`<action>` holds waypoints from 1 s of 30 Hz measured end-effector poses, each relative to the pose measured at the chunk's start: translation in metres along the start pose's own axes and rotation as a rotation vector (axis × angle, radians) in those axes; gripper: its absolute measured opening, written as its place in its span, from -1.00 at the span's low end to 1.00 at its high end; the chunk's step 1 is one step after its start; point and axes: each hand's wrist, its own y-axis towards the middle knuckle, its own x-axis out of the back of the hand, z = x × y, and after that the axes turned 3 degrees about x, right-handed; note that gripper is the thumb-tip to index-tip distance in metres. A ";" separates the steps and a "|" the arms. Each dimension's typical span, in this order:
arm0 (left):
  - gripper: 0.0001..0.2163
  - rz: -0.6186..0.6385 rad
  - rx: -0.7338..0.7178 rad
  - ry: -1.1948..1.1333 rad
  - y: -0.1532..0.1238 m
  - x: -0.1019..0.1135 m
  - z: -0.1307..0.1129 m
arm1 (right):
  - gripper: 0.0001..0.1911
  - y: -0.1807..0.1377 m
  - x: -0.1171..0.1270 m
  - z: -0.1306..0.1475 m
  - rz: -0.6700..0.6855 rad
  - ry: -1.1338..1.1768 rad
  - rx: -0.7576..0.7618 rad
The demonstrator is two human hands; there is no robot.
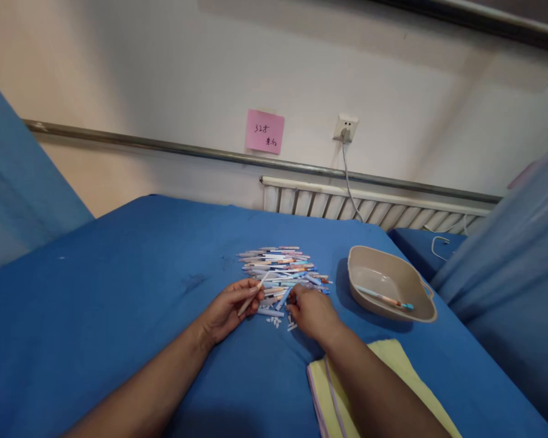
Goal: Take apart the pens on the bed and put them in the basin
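A pile of several pastel pens [283, 267] lies on the blue cloth in the middle of the table. My left hand [231, 307] has its fingers closed on one pale pen [254, 291], held slanted at the pile's near left edge. At the near right edge, my right hand [311, 311] rests knuckles up with its fingers curled down among the pens. What they pinch is hidden. A few small white caps [274, 320] lie between the two hands.
A beige basin [420, 304] with one pen [386, 298] in it stands right of the pile. A yellow folded cloth [393, 356] lies under my right forearm. Behind are a radiator, a wall socket with a cord, and a pink note.
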 end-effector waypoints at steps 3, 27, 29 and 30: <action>-0.88 -0.011 0.014 -0.004 0.001 0.001 0.001 | -0.82 -0.002 0.001 0.003 0.020 -0.061 -0.007; -0.81 -0.009 0.029 -0.012 0.001 0.002 0.007 | -0.74 0.022 -0.028 -0.019 -0.190 1.085 -0.005; -0.82 -0.010 0.024 -0.018 0.001 0.002 0.007 | -0.77 0.021 -0.028 -0.024 -0.148 1.045 0.009; -0.82 -0.010 0.023 -0.024 0.001 0.001 0.007 | -0.79 0.020 -0.028 -0.027 -0.129 1.010 0.016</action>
